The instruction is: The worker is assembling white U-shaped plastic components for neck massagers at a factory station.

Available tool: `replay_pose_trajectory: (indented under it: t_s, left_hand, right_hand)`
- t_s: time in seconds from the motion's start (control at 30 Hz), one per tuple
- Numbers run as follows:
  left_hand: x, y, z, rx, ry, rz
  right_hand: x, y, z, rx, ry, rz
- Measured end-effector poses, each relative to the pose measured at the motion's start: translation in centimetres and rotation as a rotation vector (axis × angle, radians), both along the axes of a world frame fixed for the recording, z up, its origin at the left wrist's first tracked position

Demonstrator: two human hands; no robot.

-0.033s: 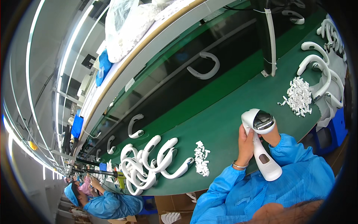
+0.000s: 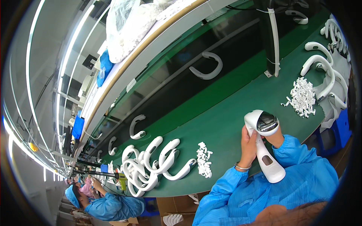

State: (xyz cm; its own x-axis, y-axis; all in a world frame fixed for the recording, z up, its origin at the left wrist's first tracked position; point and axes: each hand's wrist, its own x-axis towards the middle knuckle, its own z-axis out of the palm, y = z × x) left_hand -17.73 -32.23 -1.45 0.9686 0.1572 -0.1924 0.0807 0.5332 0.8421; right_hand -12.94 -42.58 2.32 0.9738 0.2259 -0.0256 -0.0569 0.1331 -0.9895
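A white, curved neckband device point(image 2: 260, 147) is held up in front of my body, above the table's near edge. One end is rounded, with a glossy dark panel; its lower end shows a small dark window and a dotted patch. My left hand point(image 2: 248, 147) is closed round its left side just below the dark panel, with a bracelet at the wrist. On the other side, my right hand point(image 2: 277, 138) grips behind the rounded end, and its fingers are mostly hidden. Small white plastic parts lie in a pile point(image 2: 302, 97) beyond my right hand and in a smaller pile point(image 2: 204, 160) to the left.
The green table point(image 2: 230, 113) carries a heap of similar neckbands point(image 2: 145, 167) at left and more neckbands point(image 2: 326, 73) at far right. A conveyor belt point(image 2: 166, 94) runs behind, with a single neckband point(image 2: 211, 71) on it. A post point(image 2: 274, 45) stands at the back. Another person point(image 2: 109, 205) works at lower left.
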Motion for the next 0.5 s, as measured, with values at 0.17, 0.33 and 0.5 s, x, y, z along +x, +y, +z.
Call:
replay_pose_trajectory:
  t_s: [0.17,0.33,0.5]
  left_hand:
    - [-0.1,0.3,-2.2,-0.072,-0.055,0.066]
    - [-0.9,0.7,-1.8,0.232,-0.196,0.019]
    - [-0.4,0.8,-0.1,0.249,-0.171,0.127]
  right_hand:
    - [1.2,0.0,-2.5,-0.071,-0.413,0.019]
    - [1.7,-0.2,-3.0,0.094,-0.066,0.111]
    - [1.8,-0.4,-4.0,-0.046,-0.248,0.249]
